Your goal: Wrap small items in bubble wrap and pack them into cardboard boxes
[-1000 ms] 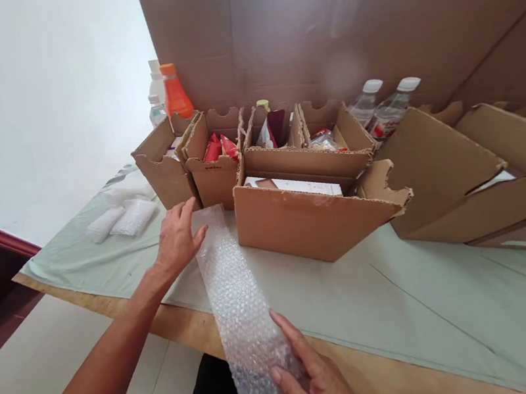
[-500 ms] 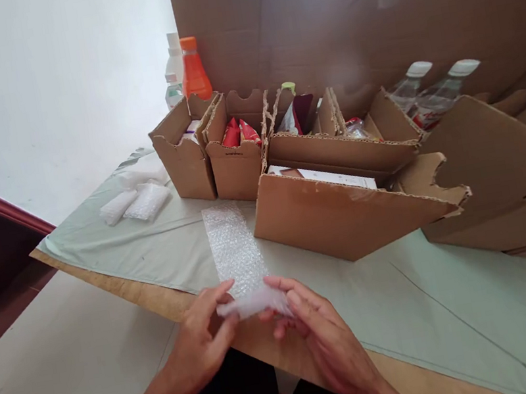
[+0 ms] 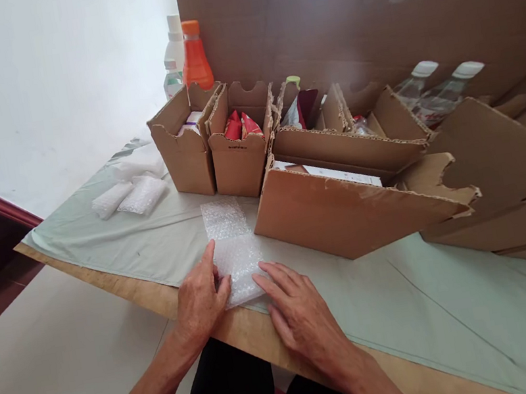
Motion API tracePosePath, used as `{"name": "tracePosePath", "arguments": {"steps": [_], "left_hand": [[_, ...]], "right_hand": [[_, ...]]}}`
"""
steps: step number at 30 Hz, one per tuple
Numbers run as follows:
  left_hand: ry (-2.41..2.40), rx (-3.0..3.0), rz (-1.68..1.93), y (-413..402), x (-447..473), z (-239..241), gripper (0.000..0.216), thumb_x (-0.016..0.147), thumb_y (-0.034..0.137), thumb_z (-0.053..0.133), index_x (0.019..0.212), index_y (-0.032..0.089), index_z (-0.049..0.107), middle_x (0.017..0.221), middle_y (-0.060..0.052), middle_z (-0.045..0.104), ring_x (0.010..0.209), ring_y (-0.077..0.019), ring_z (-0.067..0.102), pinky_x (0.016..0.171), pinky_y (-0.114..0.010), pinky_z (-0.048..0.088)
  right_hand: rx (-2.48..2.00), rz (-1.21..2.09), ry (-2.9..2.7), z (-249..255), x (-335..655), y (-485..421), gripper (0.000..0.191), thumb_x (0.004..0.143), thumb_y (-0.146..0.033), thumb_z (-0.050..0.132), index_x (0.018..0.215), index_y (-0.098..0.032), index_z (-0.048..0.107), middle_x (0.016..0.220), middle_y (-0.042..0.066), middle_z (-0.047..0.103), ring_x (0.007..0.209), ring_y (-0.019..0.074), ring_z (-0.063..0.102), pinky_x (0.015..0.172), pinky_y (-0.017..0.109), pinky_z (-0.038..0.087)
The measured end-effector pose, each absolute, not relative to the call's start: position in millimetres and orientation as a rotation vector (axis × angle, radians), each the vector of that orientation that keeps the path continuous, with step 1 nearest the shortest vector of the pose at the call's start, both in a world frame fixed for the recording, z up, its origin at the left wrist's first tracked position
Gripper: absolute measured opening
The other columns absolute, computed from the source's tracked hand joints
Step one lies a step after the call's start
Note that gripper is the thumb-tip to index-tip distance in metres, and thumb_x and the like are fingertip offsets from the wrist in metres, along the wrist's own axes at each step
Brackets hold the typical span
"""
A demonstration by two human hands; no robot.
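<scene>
The lower right corner of the head view is darkened and blurred, and the cardboard boxes [image 3: 505,185] on the right run off the frame edge. Contents of the divided cardboard tray [image 3: 338,165] are only partly visible: red packets [image 3: 239,125] show in one compartment, the rest are cut off by the dividers. Two clear bottles [image 3: 431,94] behind the tray are half hidden by its wall. The near end of the bubble wrap strip [image 3: 234,248] is folded over on itself, so that part looks thicker and whiter; whether it is one fold or several cannot be told. The strip lies flat on the pale green cloth [image 3: 116,247] near the table's front edge, just in front of the tray, its far end touching the small boxes. The left hand [image 3: 202,300] presses palm down on the folded end's left side, fingers together and extended. The right hand [image 3: 298,308] rests flat beside it, fingers slightly spread, fingertips on the fold's right edge. Two rolled bubble wrap bundles [image 3: 130,196] lie well apart on the left.
</scene>
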State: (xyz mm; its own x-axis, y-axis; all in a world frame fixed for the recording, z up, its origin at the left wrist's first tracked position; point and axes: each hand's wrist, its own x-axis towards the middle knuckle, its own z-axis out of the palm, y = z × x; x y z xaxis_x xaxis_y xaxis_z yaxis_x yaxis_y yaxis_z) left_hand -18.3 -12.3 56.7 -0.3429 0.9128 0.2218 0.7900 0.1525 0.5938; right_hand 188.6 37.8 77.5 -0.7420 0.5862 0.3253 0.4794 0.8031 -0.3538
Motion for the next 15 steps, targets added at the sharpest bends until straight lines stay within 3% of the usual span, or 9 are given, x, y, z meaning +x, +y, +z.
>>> {"name": "tracePosePath", "arguments": {"steps": [4,8,10,15], "left_hand": [[2.267,1.744,0.983,-20,-23,56,0.065,0.088,0.021,0.057,0.150,0.017,0.040,0.087,-0.002,0.066,0.078,-0.0215,0.065,0.078,-0.037,0.056],[2.175,1.935,1.094,-41,-24,64,0.064,0.092,0.030,0.063,0.150,0.021,0.040,0.128,-0.015,0.062,0.117,-0.0303,0.062,0.098,-0.047,0.053],[1.993,2.088,1.087,-52,-21,67,0.062,0.091,0.027,0.064,0.149,0.022,0.042,0.136,-0.016,0.060,0.129,-0.0324,0.056,0.106,-0.050,0.048],[1.776,2.129,1.168,-64,-12,64,0.035,0.094,0.008,0.055,0.126,0.022,0.061,0.107,-0.008,0.075,0.102,-0.0238,0.068,0.091,-0.040,0.053]], "right_hand": [[-0.801,0.251,-2.657,68,182,45,0.048,0.085,0.003,0.048,0.123,-0.017,0.069,0.143,0.016,0.062,0.135,0.0332,0.056,0.097,0.049,0.055],[-0.777,0.337,-2.634,68,182,48,0.042,0.089,0.002,0.047,0.118,-0.018,0.071,0.137,0.015,0.067,0.133,0.0314,0.058,0.097,0.049,0.054],[-0.754,0.433,-2.616,73,182,48,0.041,0.092,0.000,0.046,0.119,-0.018,0.071,0.132,0.014,0.070,0.127,0.0306,0.062,0.097,0.050,0.053],[-0.744,0.775,-2.508,104,190,41,0.033,0.094,-0.010,0.052,0.115,-0.023,0.074,0.111,0.009,0.077,0.104,0.0263,0.070,0.094,0.047,0.054]]}}
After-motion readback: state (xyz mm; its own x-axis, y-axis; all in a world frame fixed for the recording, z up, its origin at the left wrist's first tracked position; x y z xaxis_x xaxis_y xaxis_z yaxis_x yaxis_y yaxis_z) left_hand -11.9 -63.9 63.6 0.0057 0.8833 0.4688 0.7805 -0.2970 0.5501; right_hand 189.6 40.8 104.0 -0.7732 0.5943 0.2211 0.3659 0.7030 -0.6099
